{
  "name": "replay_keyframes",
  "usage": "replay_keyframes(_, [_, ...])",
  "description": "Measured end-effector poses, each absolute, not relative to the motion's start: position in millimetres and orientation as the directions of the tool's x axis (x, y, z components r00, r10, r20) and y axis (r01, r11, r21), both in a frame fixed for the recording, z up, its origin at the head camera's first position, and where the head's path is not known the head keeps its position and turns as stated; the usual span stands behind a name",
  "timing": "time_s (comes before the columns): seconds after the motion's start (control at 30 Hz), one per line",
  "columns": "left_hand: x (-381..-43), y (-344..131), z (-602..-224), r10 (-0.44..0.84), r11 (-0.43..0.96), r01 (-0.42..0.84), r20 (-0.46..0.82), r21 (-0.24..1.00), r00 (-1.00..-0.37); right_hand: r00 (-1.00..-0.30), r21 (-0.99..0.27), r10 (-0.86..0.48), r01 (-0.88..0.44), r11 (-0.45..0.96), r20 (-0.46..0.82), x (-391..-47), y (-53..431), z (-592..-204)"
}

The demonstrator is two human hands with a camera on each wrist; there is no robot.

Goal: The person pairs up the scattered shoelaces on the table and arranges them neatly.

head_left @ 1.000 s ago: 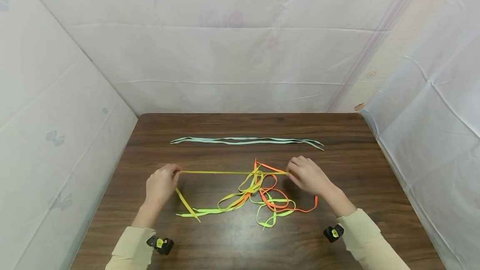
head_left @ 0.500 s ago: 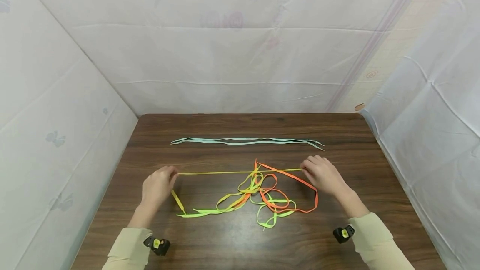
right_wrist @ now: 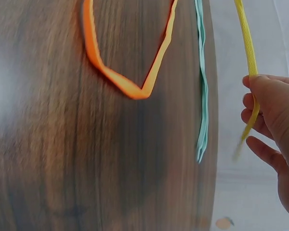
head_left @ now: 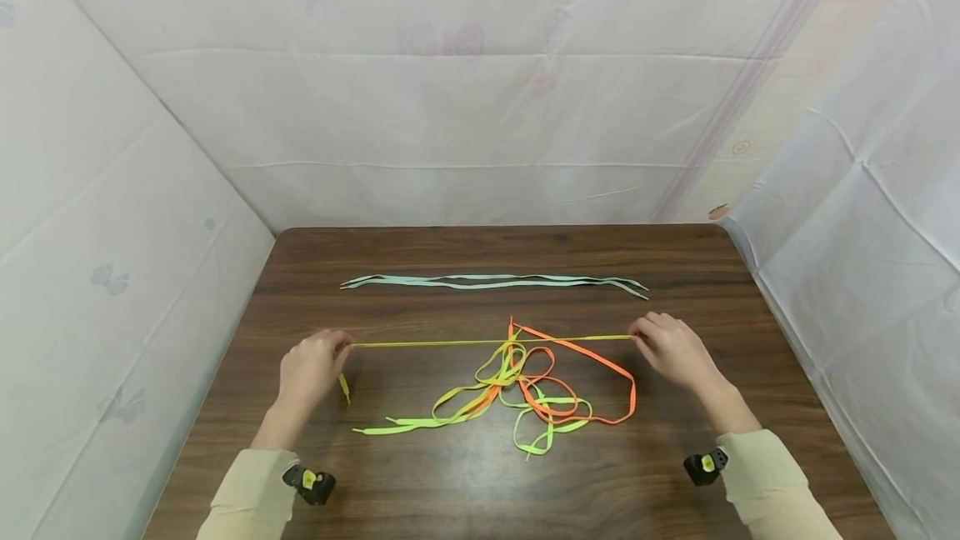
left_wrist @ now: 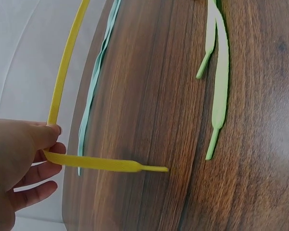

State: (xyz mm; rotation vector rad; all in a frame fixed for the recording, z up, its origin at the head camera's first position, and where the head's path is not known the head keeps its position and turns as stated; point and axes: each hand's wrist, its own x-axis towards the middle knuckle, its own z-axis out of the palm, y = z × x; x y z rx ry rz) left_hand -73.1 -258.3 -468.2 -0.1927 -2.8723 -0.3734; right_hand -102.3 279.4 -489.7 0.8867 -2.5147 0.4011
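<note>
The left hand (head_left: 310, 367) and right hand (head_left: 681, 354) each pinched a yellow lace (left_wrist: 101, 163), drawn straight between them across a tangle of coloured laces (head_left: 512, 377). Pale blue laces (right_wrist: 203, 96) lay beyond on the wooden table (head_left: 480, 498).

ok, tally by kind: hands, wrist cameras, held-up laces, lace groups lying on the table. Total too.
Hands: 2 (left hand, right hand)
Wrist cameras: 2 (left camera, right camera)
Held-up laces: 1 (yellow lace)
Lace groups on the table: 2 (teal bundle, multicoloured tangle)
Total: 7
Individual laces in the tangle can't be counted reliably.
</note>
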Motion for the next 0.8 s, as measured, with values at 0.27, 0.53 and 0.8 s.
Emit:
replay_keyframes(0.27, [-76,-267,-471,0.113,0.960,0.169,0.244,0.225,-0.963,-0.730,-0.136,-0.497,-0.616,0.776,0.470,-102,296,-499])
replay_keyframes(0.53, [-79,-277,-474,0.083,0.961,0.137,0.219,0.242,-0.972,-0.744,-0.135,-0.478,-0.594,0.793,0.467,-100,306,-506])
replay_keyframes(0.8, [-82,-287,-480,0.068,0.965,0.111,0.181,0.238,-0.981,-0.759,-0.127,-0.454,-0.565,0.815,0.467,-98,313,-507])
